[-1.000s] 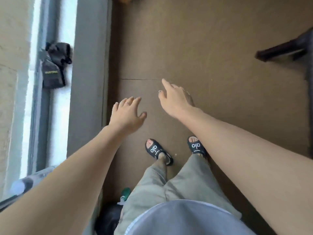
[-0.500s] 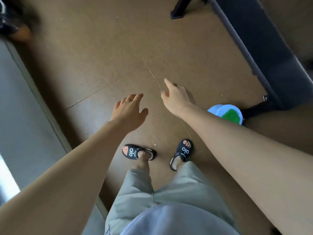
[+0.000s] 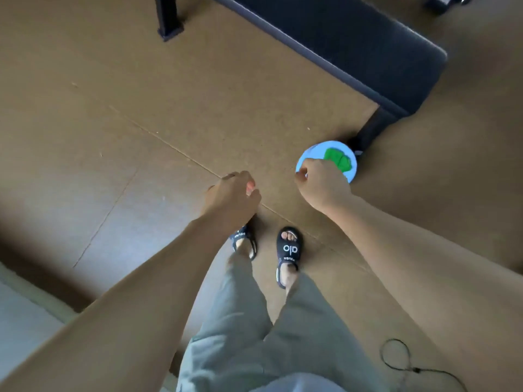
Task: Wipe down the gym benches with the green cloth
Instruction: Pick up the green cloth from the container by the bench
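The green cloth [image 3: 338,160] lies bunched inside a light blue round bucket [image 3: 353,169] on the brown floor, beside the foot of a dark padded gym bench [image 3: 353,43]. My right hand [image 3: 321,183] hangs in front of the bucket's near left rim, fingers loosely curled, with nothing seen in it. It hides part of the bucket. My left hand [image 3: 232,195] hangs over the floor to the left, fingers loosely curled, holding nothing. The bench runs from the top middle to the upper right.
A black bench leg [image 3: 169,21] stands at the top left of centre. My feet in black slides [image 3: 288,250] stand on the brown floor. A thin black cable [image 3: 396,360] lies at lower right. A pale grey ledge [image 3: 22,321] borders the lower left.
The view has swung right, from the window ledge to the bench and bucket. Both hands have gone from spread fingers to loosely curled, and my right hand now overlaps the bucket.
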`<state>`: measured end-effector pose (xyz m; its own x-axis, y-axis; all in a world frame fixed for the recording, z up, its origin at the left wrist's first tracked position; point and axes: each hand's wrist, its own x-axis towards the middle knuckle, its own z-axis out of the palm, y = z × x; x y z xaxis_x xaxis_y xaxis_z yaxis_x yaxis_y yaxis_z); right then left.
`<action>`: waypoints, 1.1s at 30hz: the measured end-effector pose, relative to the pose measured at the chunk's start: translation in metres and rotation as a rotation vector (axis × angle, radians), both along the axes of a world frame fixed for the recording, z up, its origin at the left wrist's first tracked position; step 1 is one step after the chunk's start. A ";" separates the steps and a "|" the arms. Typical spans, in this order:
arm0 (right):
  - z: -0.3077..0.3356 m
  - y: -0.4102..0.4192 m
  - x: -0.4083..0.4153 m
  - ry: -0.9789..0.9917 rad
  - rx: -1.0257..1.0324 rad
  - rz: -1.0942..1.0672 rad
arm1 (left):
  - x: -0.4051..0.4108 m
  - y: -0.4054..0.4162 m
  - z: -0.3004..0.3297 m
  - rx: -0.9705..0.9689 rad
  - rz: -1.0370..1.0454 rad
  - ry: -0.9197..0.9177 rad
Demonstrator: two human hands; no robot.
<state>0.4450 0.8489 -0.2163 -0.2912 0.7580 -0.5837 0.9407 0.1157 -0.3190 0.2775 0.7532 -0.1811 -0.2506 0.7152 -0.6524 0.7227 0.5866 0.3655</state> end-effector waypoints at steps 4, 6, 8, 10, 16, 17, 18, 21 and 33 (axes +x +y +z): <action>-0.044 0.029 0.025 -0.088 -0.047 -0.124 | 0.009 0.055 -0.045 -0.011 -0.124 -0.011; -0.068 0.045 0.033 -0.112 -0.066 -0.192 | 0.011 0.083 -0.073 -0.003 -0.142 0.010; -0.093 0.059 0.043 -0.120 -0.096 -0.232 | 0.015 0.109 -0.105 0.010 -0.146 0.016; -0.125 0.071 0.054 -0.114 -0.134 -0.253 | 0.023 0.131 -0.140 0.028 -0.174 -0.012; -0.255 0.104 0.089 -0.009 -0.237 -0.382 | 0.056 0.191 -0.255 -0.024 -0.433 -0.026; -0.279 0.110 0.094 -0.005 -0.250 -0.366 | 0.063 0.200 -0.274 -0.025 -0.460 -0.008; -0.303 0.117 0.098 -0.005 -0.254 -0.354 | 0.069 0.208 -0.295 -0.027 -0.471 0.007; -0.375 0.138 0.106 -0.020 -0.247 -0.308 | 0.082 0.233 -0.361 0.013 -0.464 -0.005; -0.546 0.140 0.132 -0.055 0.434 -0.172 | 0.120 0.299 -0.539 0.090 -0.674 0.212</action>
<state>0.5768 0.9885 -0.7621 -0.1178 0.9698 -0.2136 0.9720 0.0686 -0.2249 0.3975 1.0526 -0.7198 0.1498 0.8080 -0.5698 0.9785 -0.0385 0.2027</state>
